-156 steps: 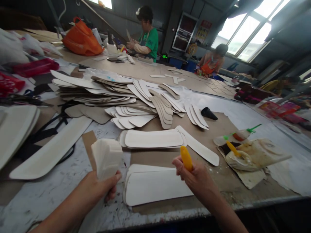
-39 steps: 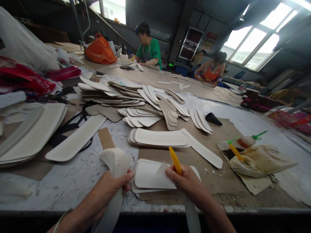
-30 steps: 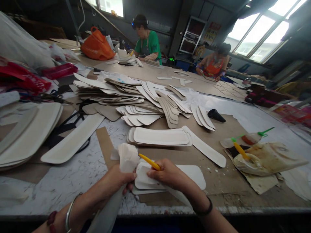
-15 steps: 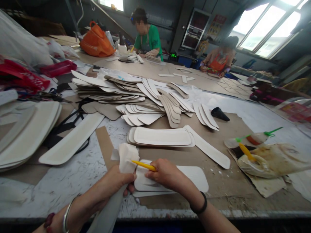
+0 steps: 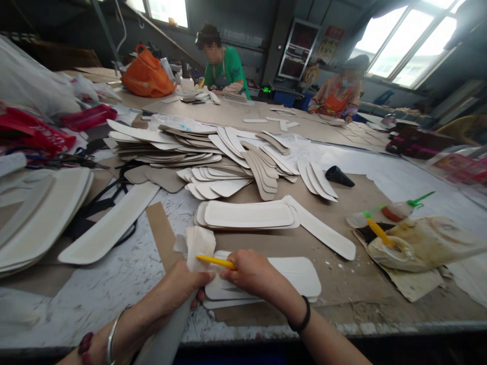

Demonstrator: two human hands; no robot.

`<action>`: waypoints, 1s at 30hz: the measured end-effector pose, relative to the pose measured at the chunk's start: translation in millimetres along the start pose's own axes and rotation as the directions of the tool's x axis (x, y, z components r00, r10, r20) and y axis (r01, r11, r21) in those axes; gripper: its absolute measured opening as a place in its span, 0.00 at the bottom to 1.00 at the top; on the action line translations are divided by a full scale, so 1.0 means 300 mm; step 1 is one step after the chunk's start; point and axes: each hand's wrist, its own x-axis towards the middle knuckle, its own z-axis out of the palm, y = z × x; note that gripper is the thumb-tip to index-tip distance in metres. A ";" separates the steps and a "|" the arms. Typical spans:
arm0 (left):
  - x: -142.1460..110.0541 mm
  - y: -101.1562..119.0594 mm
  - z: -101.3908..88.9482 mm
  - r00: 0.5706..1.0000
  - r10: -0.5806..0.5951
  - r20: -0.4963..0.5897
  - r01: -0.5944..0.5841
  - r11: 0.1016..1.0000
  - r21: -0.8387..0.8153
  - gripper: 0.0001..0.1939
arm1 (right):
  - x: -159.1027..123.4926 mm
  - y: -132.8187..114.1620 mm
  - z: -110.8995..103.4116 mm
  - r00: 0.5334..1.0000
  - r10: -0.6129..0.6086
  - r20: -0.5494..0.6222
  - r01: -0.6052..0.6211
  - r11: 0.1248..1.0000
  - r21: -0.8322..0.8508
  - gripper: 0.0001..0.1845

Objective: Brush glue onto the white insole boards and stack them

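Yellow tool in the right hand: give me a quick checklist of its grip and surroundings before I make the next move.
1. Right hand grips yellow tool: ok.
2. Left hand holds bundle of thin white strips: ok.
3. Tool's tip touching the bundle: cannot tell; they overlap in view.
4. Near white stack unobstructed: not ok, the right hand covers part of it.
5. Black cone clear of both hands: ok, it lies well apart.

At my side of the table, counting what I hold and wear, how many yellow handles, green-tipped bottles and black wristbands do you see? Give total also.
Yellow handles: 2
Green-tipped bottles: 2
Black wristband: 1
Total: 5
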 end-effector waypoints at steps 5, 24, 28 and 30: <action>-0.020 0.005 -0.022 1.000 0.002 -0.007 -0.001 1.000 0.022 0.16 | -0.101 0.058 -0.022 0.999 0.029 -0.037 -0.031 0.998 -0.047 0.11; -0.067 0.005 -0.081 0.997 -0.054 0.062 0.058 0.996 -0.071 0.21 | -0.262 0.149 -0.042 0.981 -0.191 0.044 0.119 0.758 0.641 0.09; -0.071 0.005 -0.085 0.996 -0.086 0.037 0.091 0.977 -0.191 0.25 | -0.199 0.153 -0.021 0.979 -0.178 0.097 0.082 0.787 0.611 0.08; -0.068 -0.004 -0.088 0.993 -0.112 0.030 0.116 0.956 -0.268 0.25 | -0.172 0.164 -0.006 0.985 -0.153 0.082 0.086 0.840 0.536 0.07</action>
